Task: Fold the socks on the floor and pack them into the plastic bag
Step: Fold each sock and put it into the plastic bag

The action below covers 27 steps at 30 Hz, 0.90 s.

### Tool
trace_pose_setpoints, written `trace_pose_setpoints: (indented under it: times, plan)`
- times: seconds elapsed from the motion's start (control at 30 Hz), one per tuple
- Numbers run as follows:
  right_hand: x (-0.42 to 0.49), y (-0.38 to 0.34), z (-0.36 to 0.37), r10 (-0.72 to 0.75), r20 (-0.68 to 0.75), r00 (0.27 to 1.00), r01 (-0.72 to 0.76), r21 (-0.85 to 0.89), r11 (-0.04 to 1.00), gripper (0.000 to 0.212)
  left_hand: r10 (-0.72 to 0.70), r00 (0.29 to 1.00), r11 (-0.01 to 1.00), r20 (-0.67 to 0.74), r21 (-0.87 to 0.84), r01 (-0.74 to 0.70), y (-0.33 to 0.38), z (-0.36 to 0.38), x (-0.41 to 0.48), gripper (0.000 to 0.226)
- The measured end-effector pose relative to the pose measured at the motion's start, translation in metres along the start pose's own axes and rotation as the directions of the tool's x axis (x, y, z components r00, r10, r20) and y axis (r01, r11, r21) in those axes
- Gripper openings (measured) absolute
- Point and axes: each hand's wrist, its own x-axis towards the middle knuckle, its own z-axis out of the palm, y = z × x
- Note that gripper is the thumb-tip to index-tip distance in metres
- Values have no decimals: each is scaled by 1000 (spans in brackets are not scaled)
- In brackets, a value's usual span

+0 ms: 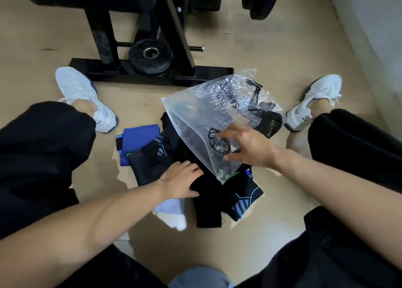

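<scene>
A heap of socks lies on the floor between my feet: black socks point(208, 205), a blue one point(139, 137), a white one point(174, 217) and black ones with light blue stripes point(241, 205). A clear plastic bag point(208, 105) with black print lies tilted over the heap's right side. My left hand point(182, 181) grips a black sock at the heap's middle, fingers curled into the fabric. My right hand point(248, 145) holds the bag's near edge, thumb under and fingers spread over the plastic. Dark fabric shows through the bag.
A black weight bench frame point(152, 72) with a weight plate point(151, 56) stands just beyond the heap. My white shoes point(84, 96) point(313, 102) and black trouser legs flank the socks. A wall point(369, 37) runs along the right.
</scene>
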Motion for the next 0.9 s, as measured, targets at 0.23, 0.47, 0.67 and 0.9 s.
trace_pose_setpoints:
  times: [0.23, 0.47, 0.67, 0.9]
  plan:
    - [37, -17, 61, 314, 33, 949, -315, 1, 949, 76, 78, 949, 996, -306, -16, -87, -9, 9, -1, 20]
    - [52, 34, 49, 486, -69, 871, -481, 81, 873, 20, -109, 951, 951, -288, -309, 15, -28, -17, -17, 31]
    - [36, 88, 9, 613, -68, 787, -561, 333, 758, 12, -359, 877, 781, -321, -618, 94, -41, -64, -31, 13]
    - [19, 44, -15, 402, -125, 907, -334, 368, 868, 36, -380, 894, 582, -238, -813, 31, -40, -119, -58, 12]
